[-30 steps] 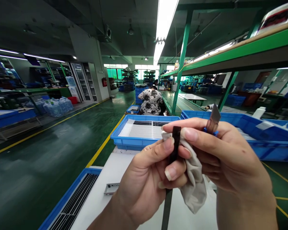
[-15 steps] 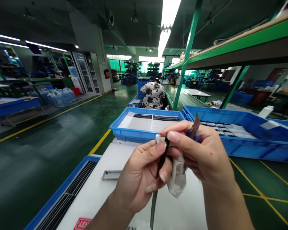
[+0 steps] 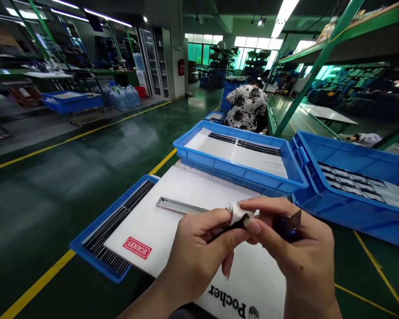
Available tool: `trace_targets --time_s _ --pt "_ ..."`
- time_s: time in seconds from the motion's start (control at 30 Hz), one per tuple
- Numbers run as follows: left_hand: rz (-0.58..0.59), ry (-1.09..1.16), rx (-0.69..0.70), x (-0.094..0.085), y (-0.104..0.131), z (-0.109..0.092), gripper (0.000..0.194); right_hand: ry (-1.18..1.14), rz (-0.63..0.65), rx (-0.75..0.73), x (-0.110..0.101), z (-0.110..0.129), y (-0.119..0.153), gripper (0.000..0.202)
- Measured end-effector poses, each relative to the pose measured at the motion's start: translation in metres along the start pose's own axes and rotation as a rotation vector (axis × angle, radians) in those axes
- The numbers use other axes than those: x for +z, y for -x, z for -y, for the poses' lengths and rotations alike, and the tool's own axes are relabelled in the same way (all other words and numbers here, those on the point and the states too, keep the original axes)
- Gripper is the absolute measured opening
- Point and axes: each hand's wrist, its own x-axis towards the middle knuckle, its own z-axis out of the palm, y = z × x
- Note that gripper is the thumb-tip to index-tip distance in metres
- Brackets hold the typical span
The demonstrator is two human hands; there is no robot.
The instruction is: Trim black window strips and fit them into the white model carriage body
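Note:
My left hand [image 3: 202, 252] is closed on a slim black strip [image 3: 238, 223], most of it hidden by the fingers. My right hand [image 3: 295, 252] meets it at the fingertips, pinching a crumpled white cloth [image 3: 236, 212] against the strip's end. Tucked in that same hand is a small knife [image 3: 295, 220], its blade pointing up past the fingers. Below and behind the hands lies a white board [image 3: 182, 188] printed with a red label and black lettering. A narrow silver channel-shaped piece [image 3: 179, 205] rests on the board, its right end behind my left hand.
A blue tray [image 3: 206, 156] with rows of strips stands beyond the board. Further right is a deeper blue crate [image 3: 362, 204] of dark-and-white parts. Another blue tray [image 3: 119, 280] of black strips sits at lower left. A person [image 3: 246, 106] in a patterned top sits ahead.
My view has turned left and down, showing more of the board. The strip has swung from upright to nearly level, and the cloth is now bunched over its end.

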Motion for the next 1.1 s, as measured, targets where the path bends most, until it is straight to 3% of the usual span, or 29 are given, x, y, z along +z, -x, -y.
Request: trace_targets --time_s 0.1,0.2,0.4,0.6,0.73,0.93,1.1 --pt "0.031 0.044 -0.052 -0.015 0.012 0.002 0.023 -0.085 0.145 0.04 0.001 -0.009 0.004 0.022" --pt "0.104 0.113 -0.103 -0.034 0.021 0.002 0.02 -0.095 0.187 0.134 0.009 -0.01 0.011 0.023" --pt "0.265 0.199 -0.229 -0.071 0.018 0.001 0.019 -0.01 0.001 0.233 0.039 0.006 0.034 0.025" --pt "0.393 0.178 -0.359 -0.096 0.013 -0.001 0.026 0.118 -0.172 0.229 0.065 0.019 0.044 0.03" --pt "0.408 0.206 -0.369 -0.102 0.015 0.002 0.025 0.219 -0.161 0.215 0.073 0.027 0.051 0.028" --pt "0.347 0.226 -0.274 -0.1 0.022 0.008 0.024 0.343 -0.078 0.226 0.071 0.033 0.053 0.025" --pt "0.23 0.237 -0.224 -0.092 0.03 0.009 0.024 0.355 0.019 0.201 0.061 0.029 0.046 0.026"
